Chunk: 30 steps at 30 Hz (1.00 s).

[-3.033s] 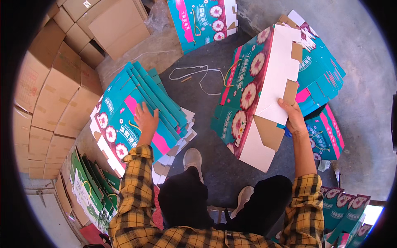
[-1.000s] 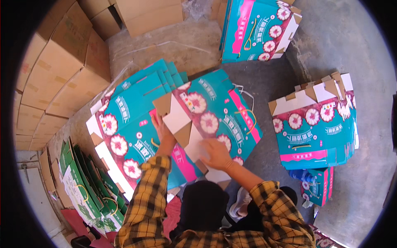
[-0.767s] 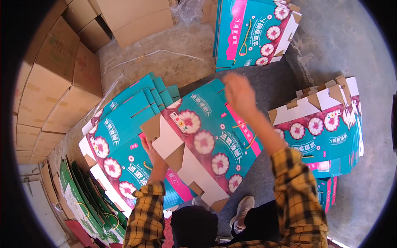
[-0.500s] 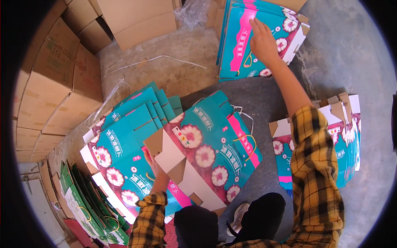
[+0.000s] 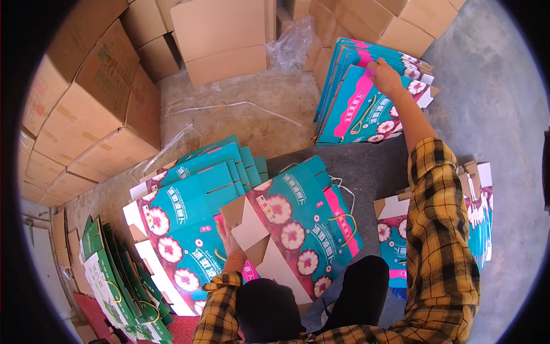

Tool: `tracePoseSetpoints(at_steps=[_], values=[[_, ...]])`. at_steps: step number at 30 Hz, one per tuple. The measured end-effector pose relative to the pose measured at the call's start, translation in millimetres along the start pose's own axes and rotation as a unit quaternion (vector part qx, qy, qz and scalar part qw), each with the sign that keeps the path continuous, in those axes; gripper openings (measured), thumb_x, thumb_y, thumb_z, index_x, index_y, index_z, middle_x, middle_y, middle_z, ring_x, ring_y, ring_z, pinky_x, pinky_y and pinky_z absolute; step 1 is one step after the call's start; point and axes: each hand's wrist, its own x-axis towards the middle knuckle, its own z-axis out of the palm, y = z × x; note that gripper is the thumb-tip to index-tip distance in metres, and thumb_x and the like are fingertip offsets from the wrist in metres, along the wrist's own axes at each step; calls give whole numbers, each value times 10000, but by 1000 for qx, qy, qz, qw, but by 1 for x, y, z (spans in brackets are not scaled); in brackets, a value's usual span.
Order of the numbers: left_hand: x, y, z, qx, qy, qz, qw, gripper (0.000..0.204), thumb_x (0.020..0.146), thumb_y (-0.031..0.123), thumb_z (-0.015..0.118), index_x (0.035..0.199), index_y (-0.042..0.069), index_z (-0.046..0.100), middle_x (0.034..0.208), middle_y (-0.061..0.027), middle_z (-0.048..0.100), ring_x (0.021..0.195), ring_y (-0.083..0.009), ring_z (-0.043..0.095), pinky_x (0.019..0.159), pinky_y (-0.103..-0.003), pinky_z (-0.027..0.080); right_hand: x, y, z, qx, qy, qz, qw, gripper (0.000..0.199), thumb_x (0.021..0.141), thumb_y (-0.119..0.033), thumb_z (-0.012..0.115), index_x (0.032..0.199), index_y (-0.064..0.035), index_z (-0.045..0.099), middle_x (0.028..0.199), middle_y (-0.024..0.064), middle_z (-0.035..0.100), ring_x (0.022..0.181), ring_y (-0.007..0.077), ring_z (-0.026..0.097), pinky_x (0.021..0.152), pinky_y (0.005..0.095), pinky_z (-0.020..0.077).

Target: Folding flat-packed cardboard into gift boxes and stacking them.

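At the far right, my right hand [image 5: 387, 78] pinches the top edge of a flat teal gift carton [image 5: 371, 117] with a pink band and a yellow cord handle. This carton leans away from the upright stack of similar cartons [image 5: 338, 63] behind it. My left hand [image 5: 230, 241] is at the left edge of another folded teal carton [image 5: 303, 198], tilted in front of my knees; its fingers are closed about the white and brown flap edge, partly hidden. Beside that hand lies an overlapping pile of teal cartons [image 5: 192, 198].
Brown cardboard boxes [image 5: 91, 123] are stacked along the left and back. More folded teal cartons [image 5: 391, 246] stand at right, partly behind my sleeve. Green cartons [image 5: 112, 281] lean at lower left. White strapping [image 5: 246, 104] and clear plastic film [image 5: 291, 45] lie on the concrete floor.
My right hand has closed on the front carton's top edge and tipped it toward me, apart from the stack. My left hand stays by its carton. The view has shifted.
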Motion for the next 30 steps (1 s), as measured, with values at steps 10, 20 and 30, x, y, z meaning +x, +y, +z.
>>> tracePoseSetpoints(at_steps=[10,20,30], values=[[7,7,-19,-83,-1,7,996,549,818,432,537,1287,149,547,1404,-116,427,1379,-386,224,1118,-613,95,-61,42,-68,-23,36,-25,999,254,856,-290,634,1048,-127,603,909,160,665,876,366,633,739,479,491],[2,3,-14,-116,74,10,990,536,821,417,547,1276,133,557,1429,-159,370,1401,-392,198,1121,-600,96,-160,38,-289,81,110,-89,987,346,916,-248,611,1198,-49,602,948,153,691,845,219,671,777,311,507],[4,9,-6,-102,69,17,992,558,828,424,550,1309,142,525,1459,-153,324,1399,-392,202,1117,-596,100,-260,114,-307,228,-94,62,967,326,944,-219,585,1165,20,595,996,49,664,926,74,556,862,260,460]])
